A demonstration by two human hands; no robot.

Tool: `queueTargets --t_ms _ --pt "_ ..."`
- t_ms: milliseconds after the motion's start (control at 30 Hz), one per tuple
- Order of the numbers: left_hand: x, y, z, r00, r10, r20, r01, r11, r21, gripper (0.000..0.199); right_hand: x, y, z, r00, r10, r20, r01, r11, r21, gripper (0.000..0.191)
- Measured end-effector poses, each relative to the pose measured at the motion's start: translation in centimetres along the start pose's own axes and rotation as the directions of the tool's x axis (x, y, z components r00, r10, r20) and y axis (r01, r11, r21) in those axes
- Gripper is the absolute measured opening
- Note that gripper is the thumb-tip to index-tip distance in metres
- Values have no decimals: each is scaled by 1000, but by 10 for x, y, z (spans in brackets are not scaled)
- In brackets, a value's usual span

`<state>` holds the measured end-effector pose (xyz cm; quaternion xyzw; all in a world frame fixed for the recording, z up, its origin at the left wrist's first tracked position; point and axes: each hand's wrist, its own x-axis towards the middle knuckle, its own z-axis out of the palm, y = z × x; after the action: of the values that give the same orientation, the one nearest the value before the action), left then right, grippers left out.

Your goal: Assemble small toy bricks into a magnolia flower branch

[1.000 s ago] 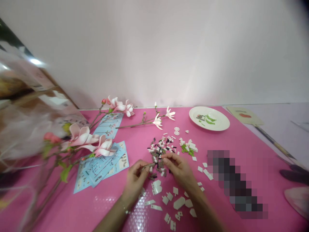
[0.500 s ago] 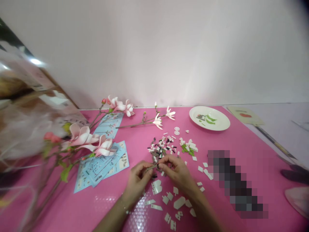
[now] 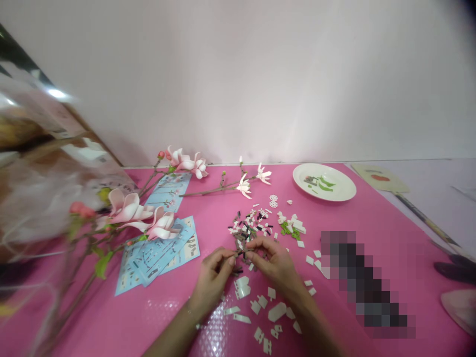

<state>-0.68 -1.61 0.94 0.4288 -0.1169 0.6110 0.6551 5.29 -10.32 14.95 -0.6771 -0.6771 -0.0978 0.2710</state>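
Note:
My left hand (image 3: 212, 272) is closed, thumb and fingertips pinching a small grey-brown building-block piece. Facing it, my right hand (image 3: 275, 263) pinches at the other side of the same small piece or one touching it; the fingers partly cover it, so the join cannot be made out. Just beyond the fingertips lies a loose pile of small building-block pieces (image 3: 253, 223) in brown, black and white. White flat pieces (image 3: 277, 312) are scattered between and below my wrists. White and green pieces (image 3: 292, 226) form a small heap to the right.
Pink-and-white magnolia branches (image 3: 128, 210) and blue instruction sheets (image 3: 159, 258) lie at left. A white-flowered branch (image 3: 223, 188) lies behind the pile. A white plate (image 3: 344, 194) with green pieces stands at the back right, and a blurred-out dark object (image 3: 366, 282) lies at right.
My fingertips have drawn closer together, and the brown piece between them shows less. The whole view has shifted very slightly; the scattered pieces lie as before.

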Motion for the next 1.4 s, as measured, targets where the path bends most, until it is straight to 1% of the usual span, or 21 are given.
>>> queueTargets --t_ms 267,533,700,900,1067,1200,1400 --pt "-1 1 -1 1000 -5 -4 5 1000 -24 23 -2 -5 -4 1000 14 19 -15 999 29 11" --pt "-1 -1 -1 1000 -5 -22 5 1000 -17 23 -1 -4 -1 999 -2 50 -1 997 74 11" --pt "0 -1 -1 1000 -16 -7 16 999 -48 23 -1 -1 -1 999 6 42 -8 998 54 13" --pt "-1 -3 -1 1000 0 -7 -1 1000 -28 22 0 -6 -8 998 -13 54 13 1000 5 12" --pt "-1 -5 -2 1000 4 -17 -4 1000 -23 23 0 -5 -8 998 39 43 -38 999 -29 17" --pt "1 -4 -2 1000 8 -22 -9 1000 -7 24 1 -1 -6 998 56 28 -55 998 -34 19" --pt "2 -4 -2 1000 13 -19 -13 1000 -2 26 1 -3 -5 997 75 25 -76 997 30 22"
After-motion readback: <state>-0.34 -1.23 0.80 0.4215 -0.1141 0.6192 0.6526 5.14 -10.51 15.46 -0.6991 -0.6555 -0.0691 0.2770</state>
